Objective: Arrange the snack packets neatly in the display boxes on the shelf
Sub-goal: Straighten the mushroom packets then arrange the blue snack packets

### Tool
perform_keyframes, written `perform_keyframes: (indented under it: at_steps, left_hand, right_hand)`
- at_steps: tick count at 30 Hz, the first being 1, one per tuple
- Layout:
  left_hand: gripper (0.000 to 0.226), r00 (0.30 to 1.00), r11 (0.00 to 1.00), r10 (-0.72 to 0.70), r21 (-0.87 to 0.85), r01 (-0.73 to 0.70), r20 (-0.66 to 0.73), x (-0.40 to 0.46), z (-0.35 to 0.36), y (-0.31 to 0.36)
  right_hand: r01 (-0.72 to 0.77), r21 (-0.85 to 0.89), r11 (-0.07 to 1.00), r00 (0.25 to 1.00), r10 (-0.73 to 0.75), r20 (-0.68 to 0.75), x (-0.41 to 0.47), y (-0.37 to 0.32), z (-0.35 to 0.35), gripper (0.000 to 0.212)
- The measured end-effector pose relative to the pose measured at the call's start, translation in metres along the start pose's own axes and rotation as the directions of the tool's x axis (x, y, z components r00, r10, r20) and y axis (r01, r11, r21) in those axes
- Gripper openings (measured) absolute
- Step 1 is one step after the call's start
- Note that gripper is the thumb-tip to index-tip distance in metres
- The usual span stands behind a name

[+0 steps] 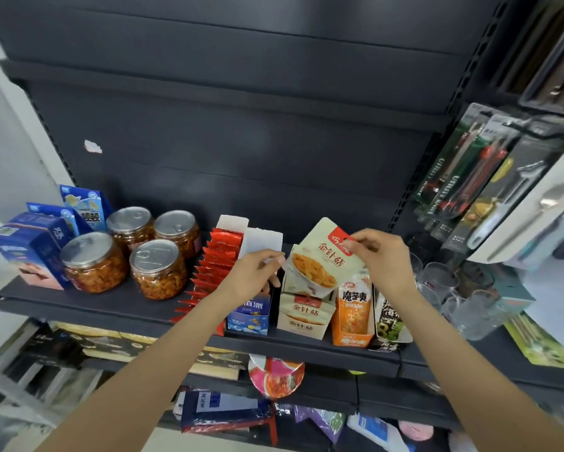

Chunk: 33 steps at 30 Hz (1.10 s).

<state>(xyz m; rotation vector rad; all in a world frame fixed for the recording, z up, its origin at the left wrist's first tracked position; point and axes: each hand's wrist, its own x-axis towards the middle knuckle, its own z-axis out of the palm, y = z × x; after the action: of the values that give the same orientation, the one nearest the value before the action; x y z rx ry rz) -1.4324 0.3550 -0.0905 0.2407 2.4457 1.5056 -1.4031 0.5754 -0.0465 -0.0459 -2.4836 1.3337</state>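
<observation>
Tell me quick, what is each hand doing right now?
Left hand: fingers curled, pinching the beige snack packet at its left edge.
Right hand: pinching the same packet's top right corner.

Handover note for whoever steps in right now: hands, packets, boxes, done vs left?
Right hand pinches the top corner of a cream packet, held tilted above its cream display box.
Left hand grips that packet's left edge.
Red packets stand in a row in their box; orange box and blue box hold stock.
Left: seat the cream packet upright, then straighten the rest.
</observation>
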Motion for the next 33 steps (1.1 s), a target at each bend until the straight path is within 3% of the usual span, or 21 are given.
perform_keyframes:
  at_steps: [4,9,14,18,20,22,24,28,33]
  left_hand:
    - [0.032,0.974,0.913,-0.219,-0.341,0.225,0.056,0.0,0.001,0.018]
    - [0.035,0.923,0.67,-0.374,-0.662,0.336,0.091,0.0,-0.01,0.032]
    - [0.019,0.921,0.512,-0.305,-0.774,0.372,0.241,-0.007,-0.018,0.027]
    - [0.026,0.985,0.631,-0.154,-0.759,0.162,0.082,-0.015,-0.022,0.025]
    - [0.034,0.997,0.726,-0.069,-0.685,0.064,0.02,-0.021,-0.023,0.027]
    - [0.045,0.999,0.837,-0.01,-0.547,-0.018,-0.048,-0.027,-0.026,0.03]
    - [0.055,0.992,0.907,0.036,-0.414,-0.082,-0.119,-0.034,-0.029,0.034]
    - [0.067,0.971,0.942,0.161,-0.265,-0.204,-0.175,-0.047,-0.036,0.041]
    - [0.068,0.959,0.947,0.216,-0.197,-0.252,-0.185,-0.051,-0.038,0.039]
  right_hand:
    - [0.02,0.21,0.977,0.999,-0.012,-0.039,0.0,-0.014,-0.013,0.008]
    - [-0.027,0.385,0.923,0.999,0.039,-0.025,-0.007,-0.018,-0.021,0.014]
    - [-0.005,0.382,0.924,1.0,0.005,0.001,-0.012,-0.014,-0.028,0.014]
    - [0.016,0.158,0.987,0.995,0.0,-0.098,-0.013,0.0,-0.025,0.018]
    - [-0.056,0.262,0.963,0.994,0.078,-0.073,-0.014,0.002,-0.022,0.025]
    - [-0.168,0.463,0.87,0.983,0.182,0.016,-0.017,-0.003,-0.019,0.029]
    - [-0.209,0.525,0.825,0.977,0.204,0.068,-0.019,-0.009,-0.019,0.028]
    - [-0.152,0.435,0.887,0.987,0.116,0.109,-0.022,-0.011,-0.017,0.034]
    - [-0.139,0.463,0.875,0.99,0.111,0.087,-0.022,-0.01,-0.011,0.039]
